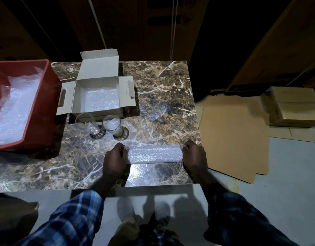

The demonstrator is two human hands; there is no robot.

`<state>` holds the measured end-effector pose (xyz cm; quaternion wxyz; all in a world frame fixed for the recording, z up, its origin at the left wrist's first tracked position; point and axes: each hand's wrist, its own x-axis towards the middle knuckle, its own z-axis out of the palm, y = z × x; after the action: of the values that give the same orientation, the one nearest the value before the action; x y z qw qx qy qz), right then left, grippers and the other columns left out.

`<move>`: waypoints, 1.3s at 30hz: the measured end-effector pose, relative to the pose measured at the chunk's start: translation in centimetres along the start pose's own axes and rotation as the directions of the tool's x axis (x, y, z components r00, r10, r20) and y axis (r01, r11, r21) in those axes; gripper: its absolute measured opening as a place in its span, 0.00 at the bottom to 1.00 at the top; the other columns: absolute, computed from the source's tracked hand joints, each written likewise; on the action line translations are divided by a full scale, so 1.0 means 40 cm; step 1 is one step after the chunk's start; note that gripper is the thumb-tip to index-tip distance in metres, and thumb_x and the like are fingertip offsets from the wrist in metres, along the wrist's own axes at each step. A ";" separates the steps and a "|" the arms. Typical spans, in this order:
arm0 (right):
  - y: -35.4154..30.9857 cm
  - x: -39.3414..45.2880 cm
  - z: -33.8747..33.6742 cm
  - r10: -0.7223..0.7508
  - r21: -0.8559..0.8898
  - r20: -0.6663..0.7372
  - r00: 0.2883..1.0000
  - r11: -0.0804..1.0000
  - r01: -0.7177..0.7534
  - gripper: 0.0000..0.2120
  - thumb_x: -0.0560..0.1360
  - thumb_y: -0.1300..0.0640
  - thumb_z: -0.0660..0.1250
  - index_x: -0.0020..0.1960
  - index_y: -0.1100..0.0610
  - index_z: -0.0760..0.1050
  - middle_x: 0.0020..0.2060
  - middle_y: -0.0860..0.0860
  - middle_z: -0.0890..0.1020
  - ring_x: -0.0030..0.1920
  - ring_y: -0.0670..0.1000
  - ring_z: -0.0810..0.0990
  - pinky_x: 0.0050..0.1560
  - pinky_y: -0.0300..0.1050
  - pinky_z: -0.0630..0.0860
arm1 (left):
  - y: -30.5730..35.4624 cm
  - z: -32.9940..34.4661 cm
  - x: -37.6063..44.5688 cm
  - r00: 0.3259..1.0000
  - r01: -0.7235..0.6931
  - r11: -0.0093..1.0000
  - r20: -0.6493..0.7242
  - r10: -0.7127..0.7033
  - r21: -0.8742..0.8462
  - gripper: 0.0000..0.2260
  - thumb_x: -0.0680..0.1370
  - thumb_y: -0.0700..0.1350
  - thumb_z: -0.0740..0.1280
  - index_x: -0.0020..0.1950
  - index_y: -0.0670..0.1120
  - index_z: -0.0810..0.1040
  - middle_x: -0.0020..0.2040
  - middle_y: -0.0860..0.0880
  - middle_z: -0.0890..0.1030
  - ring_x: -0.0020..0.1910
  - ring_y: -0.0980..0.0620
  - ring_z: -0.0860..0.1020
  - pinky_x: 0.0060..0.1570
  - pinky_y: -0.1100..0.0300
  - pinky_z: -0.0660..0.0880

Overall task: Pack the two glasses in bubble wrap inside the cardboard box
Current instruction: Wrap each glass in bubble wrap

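Near the worktop's front edge, a rolled bubble wrap sheet (154,153), pinched at either end by left hand (116,157) and right hand (194,154). Behind, toward the left, two glasses (101,125) standing unwrapped, one stuffed; cardboard box (98,96) open, lined, nothing packed. Red bin (41,110) of spare wrap at left edge.

No readable text in view

The open cardboard box (98,89), the closed carton (293,107) on the floor and the red bin (41,107) carry no lettering, label or number that can be made out; any marks are too dim or small to read.
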<state>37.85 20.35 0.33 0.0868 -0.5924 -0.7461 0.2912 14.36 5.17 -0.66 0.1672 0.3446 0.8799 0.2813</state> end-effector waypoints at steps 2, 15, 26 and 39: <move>-0.002 0.000 0.000 0.015 -0.056 -0.016 1.000 0.998 -0.016 0.05 0.80 0.55 0.65 0.51 0.57 0.76 0.44 0.59 0.84 0.45 0.61 0.82 0.40 0.48 0.72 | 0.002 0.005 -0.004 0.999 -0.039 0.998 -0.022 0.040 0.040 0.07 0.81 0.45 0.67 0.48 0.41 0.77 0.38 0.39 0.82 0.39 0.38 0.80 0.37 0.54 0.68; -0.078 -0.110 0.138 -0.555 -0.339 0.082 0.828 0.766 0.547 0.23 0.77 0.63 0.58 0.72 0.63 0.71 0.72 0.61 0.72 0.72 0.59 0.71 0.77 0.57 0.59 | 0.029 0.087 -0.092 0.811 -0.579 0.780 0.068 0.581 0.238 0.21 0.82 0.45 0.55 0.72 0.40 0.72 0.74 0.41 0.70 0.75 0.43 0.66 0.72 0.46 0.62; -0.035 -0.116 0.167 -0.437 -0.300 0.256 0.862 0.812 0.501 0.28 0.85 0.48 0.45 0.81 0.60 0.50 0.81 0.55 0.51 0.81 0.53 0.49 0.78 0.51 0.42 | 0.009 0.120 -0.091 0.799 -0.593 0.746 0.337 0.498 0.303 0.24 0.85 0.50 0.49 0.81 0.44 0.58 0.81 0.48 0.57 0.81 0.50 0.50 0.78 0.45 0.52; -0.009 -0.106 0.106 -0.353 -0.352 0.185 0.917 0.847 0.398 0.33 0.84 0.41 0.39 0.81 0.60 0.42 0.80 0.55 0.41 0.81 0.54 0.40 0.78 0.54 0.38 | -0.039 0.038 -0.067 0.851 -0.516 0.760 0.330 0.407 0.394 0.30 0.85 0.60 0.48 0.82 0.45 0.49 0.82 0.46 0.46 0.81 0.50 0.43 0.78 0.49 0.37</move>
<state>36.75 14.93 -2.02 -0.0177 -0.4228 -0.8935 0.1505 16.21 2.93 -2.52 0.1023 0.6113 0.7830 0.0520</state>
